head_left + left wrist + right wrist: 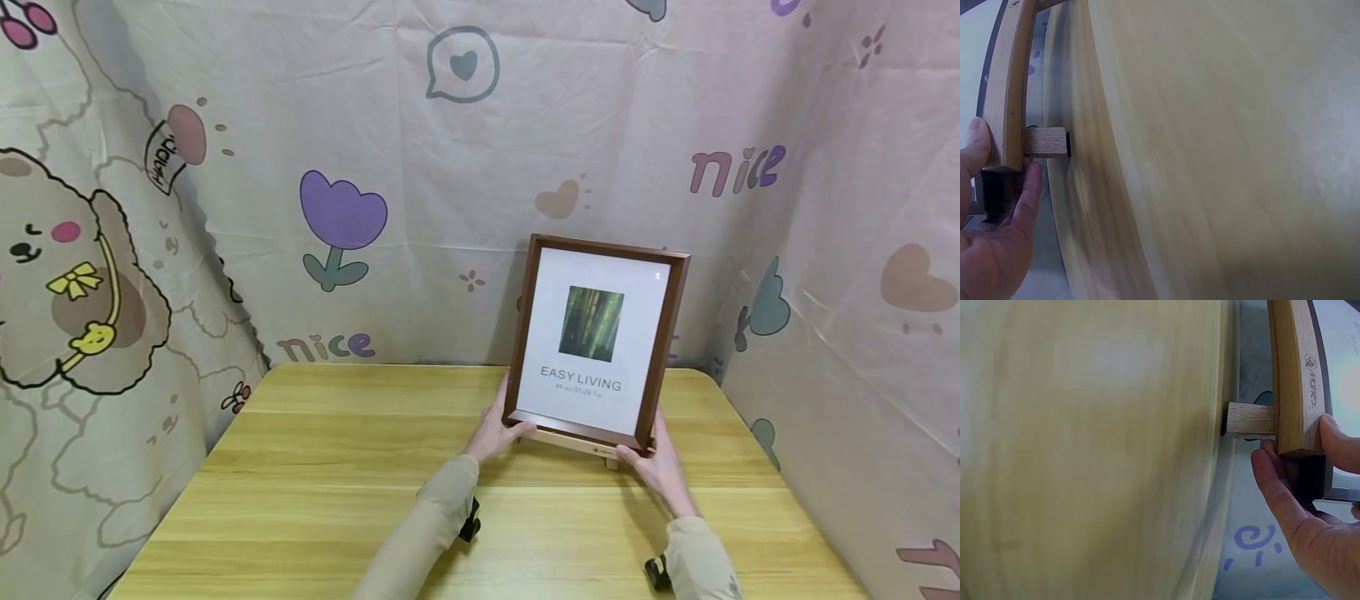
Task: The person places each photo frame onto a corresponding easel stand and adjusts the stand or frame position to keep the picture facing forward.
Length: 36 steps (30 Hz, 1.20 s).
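A brown picture frame (591, 329) stands upright, leaning back slightly, towards the right rear of the table. Its white sheet shows a green bamboo picture and "EASY LIVING". Under its lower edge runs the pale wooden ledge (566, 442) of a small easel. At the lower left corner my left hand (497, 429) grips frame and ledge end, thumb in front and fingers behind. My right hand (662, 468) grips the lower right corner the same way. A short wooden easel foot (1046, 142) shows beside the left fingers; a matching foot (1250, 419) appears in the right wrist view.
The wood-grain table (337, 492) reaches to a printed cloth backdrop (420, 208) close behind the frame. More patterned cloth hangs along the left and right sides. Dark straps with small black devices (470, 521) are worn at both wrists.
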Each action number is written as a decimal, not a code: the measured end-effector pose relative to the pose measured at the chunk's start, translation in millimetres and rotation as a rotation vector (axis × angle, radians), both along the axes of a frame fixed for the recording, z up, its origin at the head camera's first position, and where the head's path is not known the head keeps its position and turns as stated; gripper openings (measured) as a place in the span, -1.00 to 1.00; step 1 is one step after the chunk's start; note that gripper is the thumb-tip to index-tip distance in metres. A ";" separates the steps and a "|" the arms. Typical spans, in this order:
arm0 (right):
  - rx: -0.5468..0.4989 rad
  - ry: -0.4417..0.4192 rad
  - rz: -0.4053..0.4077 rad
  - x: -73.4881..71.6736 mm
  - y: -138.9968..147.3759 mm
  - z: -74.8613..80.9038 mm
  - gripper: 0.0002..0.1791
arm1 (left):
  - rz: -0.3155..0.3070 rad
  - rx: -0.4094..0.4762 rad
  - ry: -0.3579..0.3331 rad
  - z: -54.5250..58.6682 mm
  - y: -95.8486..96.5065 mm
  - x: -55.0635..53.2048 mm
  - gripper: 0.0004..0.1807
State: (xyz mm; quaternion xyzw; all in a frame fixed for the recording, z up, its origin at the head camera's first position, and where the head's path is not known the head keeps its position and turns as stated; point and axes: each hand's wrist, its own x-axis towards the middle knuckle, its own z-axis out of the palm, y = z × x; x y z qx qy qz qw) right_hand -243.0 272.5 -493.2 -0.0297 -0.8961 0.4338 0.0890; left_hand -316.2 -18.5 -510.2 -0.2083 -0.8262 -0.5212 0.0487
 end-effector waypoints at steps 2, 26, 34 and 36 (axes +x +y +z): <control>0.005 0.006 0.002 -0.2 -0.5 -0.6 0.18 | 0.000 0.001 0.019 -1.0 -0.6 0.4 0.19; -0.013 0.030 0.028 -3.7 -10.5 -0.9 0.16 | 0.024 -0.004 -0.036 -3.5 -14.6 3.4 0.19; -0.020 0.034 0.040 -6.1 -13.6 -2.4 0.18 | 0.028 0.018 -0.038 -2.8 -18.0 4.8 0.17; -0.020 0.034 0.042 -6.4 -14.6 -2.2 0.18 | 0.032 0.017 -0.034 -2.7 -18.9 5.2 0.17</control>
